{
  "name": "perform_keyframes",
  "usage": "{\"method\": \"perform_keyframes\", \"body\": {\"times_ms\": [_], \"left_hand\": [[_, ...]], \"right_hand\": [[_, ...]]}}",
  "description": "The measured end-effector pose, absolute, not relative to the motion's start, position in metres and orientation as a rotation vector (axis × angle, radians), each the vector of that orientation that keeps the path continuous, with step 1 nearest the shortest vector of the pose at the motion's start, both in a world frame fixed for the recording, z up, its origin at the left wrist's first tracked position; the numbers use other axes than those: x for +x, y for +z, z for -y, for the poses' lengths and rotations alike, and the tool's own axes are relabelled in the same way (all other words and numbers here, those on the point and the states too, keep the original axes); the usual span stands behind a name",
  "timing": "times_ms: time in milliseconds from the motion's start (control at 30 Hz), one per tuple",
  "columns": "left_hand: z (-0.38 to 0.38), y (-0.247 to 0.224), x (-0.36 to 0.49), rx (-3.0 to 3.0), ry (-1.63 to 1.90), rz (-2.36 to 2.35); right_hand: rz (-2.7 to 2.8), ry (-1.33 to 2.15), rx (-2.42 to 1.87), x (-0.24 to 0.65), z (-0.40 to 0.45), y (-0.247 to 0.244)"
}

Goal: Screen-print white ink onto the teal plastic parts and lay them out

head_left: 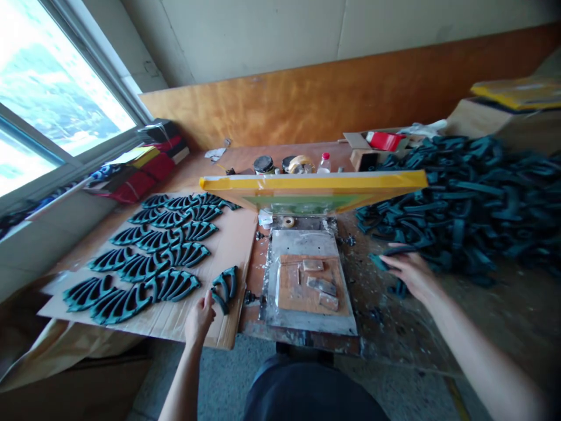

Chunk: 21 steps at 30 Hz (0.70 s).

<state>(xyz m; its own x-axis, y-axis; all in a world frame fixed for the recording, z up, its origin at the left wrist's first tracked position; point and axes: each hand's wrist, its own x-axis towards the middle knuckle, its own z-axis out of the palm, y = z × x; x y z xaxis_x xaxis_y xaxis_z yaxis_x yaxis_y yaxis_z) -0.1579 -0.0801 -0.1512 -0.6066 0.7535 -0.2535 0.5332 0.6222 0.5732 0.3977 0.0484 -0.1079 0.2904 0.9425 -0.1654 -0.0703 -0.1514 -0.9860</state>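
Note:
My left hand (200, 318) is over the near right part of a cardboard sheet (175, 318). Its fingers are closed at the end of a dark green curved piece (220, 301), in a small group of such pieces. Rows of like pieces (123, 304), laid side by side in fan shapes, cover the sheet further left. My right hand (409, 270) is at the near left edge of a big heap of loose dark green pieces (473, 204). Between its thumb and fingers is one dark curved piece (397, 250).
A yellow-edged screen frame (313, 181) stands tilted up behind a metal base plate (311, 321). Small blocks (322, 286) sit on a wooden board there. Behind are a black-lidded jar (263, 164), a tape roll and a red-capped bottle (325, 163). Boxes stand at the back right.

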Motion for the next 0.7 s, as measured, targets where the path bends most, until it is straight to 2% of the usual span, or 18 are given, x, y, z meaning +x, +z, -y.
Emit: {"method": "perform_keyframes", "body": {"times_ms": [133,200,333,500,600,700], "left_hand": [[0.056,-0.110,-0.125,1.008,1.152,-2.128],[0.037,-0.084,-0.105,1.055,1.351,-1.955],[0.004,-0.022,-0.070,1.198,1.597,-1.694],[-0.019,0.053,-0.041,1.316,1.857,-1.388],[-0.027,0.081,-0.029,1.333,1.876,-1.191],[-0.019,0.086,-0.027,1.357,1.781,-1.167]], "right_hand": [[0.979,1.415,-1.115,0.318,-0.026,-0.090],[1.174,1.365,-1.129,0.282,-0.020,-0.094],[1.753,0.795,-1.264,0.249,-0.018,-0.118],[2.357,0.094,-1.152,0.259,-0.013,-0.131],[2.493,-0.192,-1.173,0.259,-0.006,-0.125],[2.550,-0.390,-1.143,0.263,-0.003,-0.113]]}}
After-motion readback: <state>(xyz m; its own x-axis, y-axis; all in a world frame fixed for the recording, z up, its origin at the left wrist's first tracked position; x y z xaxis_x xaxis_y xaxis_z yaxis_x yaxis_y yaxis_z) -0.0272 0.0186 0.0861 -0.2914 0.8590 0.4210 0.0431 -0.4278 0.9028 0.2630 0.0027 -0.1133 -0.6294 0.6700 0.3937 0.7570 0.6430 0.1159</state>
